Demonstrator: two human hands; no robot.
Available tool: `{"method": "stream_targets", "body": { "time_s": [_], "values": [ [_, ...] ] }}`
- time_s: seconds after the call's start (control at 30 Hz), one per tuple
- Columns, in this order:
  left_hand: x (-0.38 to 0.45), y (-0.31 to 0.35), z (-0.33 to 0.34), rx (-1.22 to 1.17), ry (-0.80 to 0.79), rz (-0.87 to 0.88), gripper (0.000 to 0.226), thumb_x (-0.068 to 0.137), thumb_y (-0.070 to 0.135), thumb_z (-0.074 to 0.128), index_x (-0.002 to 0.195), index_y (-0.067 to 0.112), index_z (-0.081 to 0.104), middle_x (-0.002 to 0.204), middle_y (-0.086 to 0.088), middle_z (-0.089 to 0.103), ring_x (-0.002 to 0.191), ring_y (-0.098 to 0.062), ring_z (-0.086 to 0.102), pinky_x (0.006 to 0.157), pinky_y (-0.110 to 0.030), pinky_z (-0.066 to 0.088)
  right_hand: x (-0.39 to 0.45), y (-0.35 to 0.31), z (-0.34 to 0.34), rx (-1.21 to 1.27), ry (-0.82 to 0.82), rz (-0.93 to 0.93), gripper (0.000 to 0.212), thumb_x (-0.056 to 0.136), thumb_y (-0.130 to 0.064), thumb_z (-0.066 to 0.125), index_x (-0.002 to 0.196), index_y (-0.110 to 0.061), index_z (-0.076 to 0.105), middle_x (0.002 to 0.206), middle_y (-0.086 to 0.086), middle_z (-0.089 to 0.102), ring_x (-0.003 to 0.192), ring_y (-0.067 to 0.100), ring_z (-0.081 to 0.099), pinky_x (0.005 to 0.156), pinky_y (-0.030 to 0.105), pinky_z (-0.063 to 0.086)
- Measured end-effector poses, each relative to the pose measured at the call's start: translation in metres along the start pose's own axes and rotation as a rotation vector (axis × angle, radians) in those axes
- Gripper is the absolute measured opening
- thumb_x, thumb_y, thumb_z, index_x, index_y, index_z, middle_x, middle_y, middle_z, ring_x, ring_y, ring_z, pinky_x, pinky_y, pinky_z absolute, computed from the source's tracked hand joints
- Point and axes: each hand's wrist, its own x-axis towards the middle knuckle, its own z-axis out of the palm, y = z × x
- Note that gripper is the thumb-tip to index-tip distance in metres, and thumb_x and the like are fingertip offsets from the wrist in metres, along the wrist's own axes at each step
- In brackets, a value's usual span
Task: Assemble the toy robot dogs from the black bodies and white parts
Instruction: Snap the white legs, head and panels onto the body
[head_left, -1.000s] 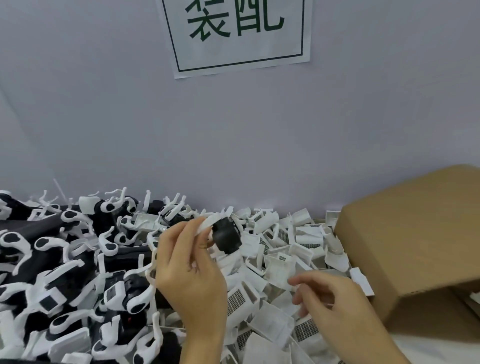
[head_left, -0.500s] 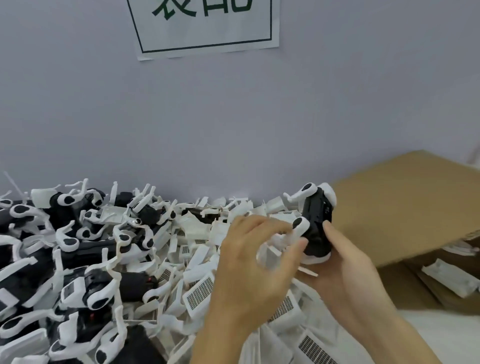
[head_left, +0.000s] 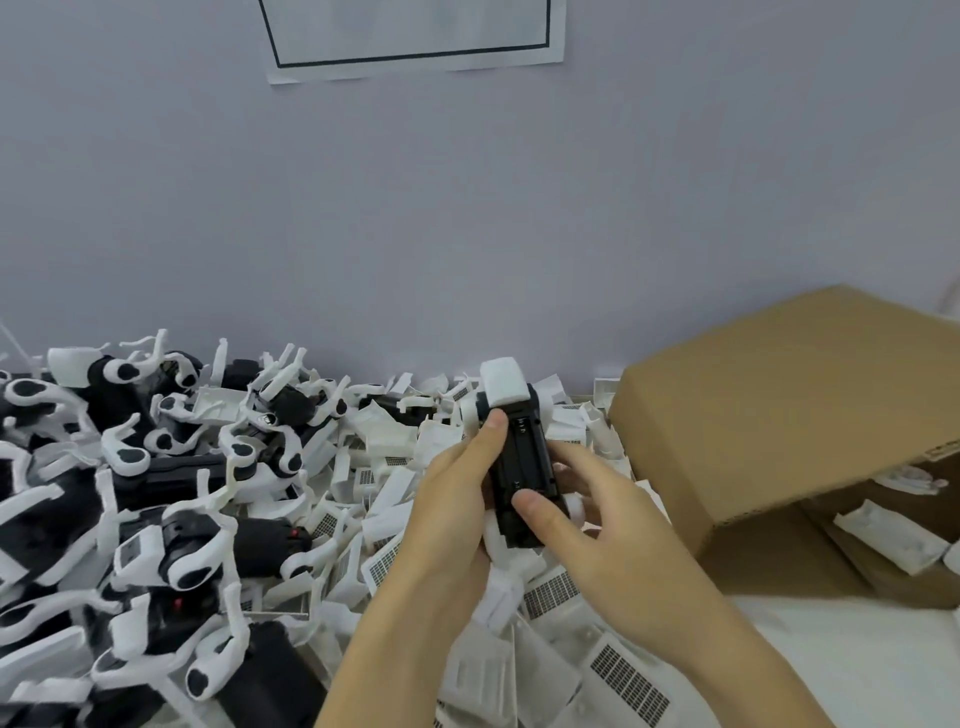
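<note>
Lilac wall behind; counter heaped with white parts (head_left: 613, 670). Item: 1 black body (head_left: 522, 478), raised above the heap, white piece on its far end. Left hand (head_left: 457, 499) and right hand (head_left: 587, 525) grip its flanks, thumbs on top. Likely light, rigid plastic; legs probably fragile, so hold the trunk. Versus 0.5 s ago: body turned lengthwise, left hand now gripping.

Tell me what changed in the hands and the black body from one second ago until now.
The left hand first held the black body alone over the white parts while the right hand reached into them. The body then moved right, toward the box; now both hands grip it, thumbs on top, with a white piece on its far end. The piles and box stayed put.
</note>
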Motion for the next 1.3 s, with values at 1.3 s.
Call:
{"method": "stream_targets", "body": {
  "time_s": [1.3],
  "values": [
    [0.003, -0.013, -0.004, 0.070, -0.009, 0.325, 0.025, 0.087, 0.014, 0.075, 0.111, 0.017, 0.070, 0.105, -0.004, 0.078, 0.098, -0.021, 0.075, 0.073, -0.031, 0.061, 0.000, 0.001, 0.008, 0.004, 0.148, 0.000, 0.048, 0.087, -0.034, 0.071, 0.125, -0.050, 0.046, 0.128, -0.034, 0.056, 0.123, -0.018, 0.047, 0.095, 0.006, 0.045]
  ]
}}
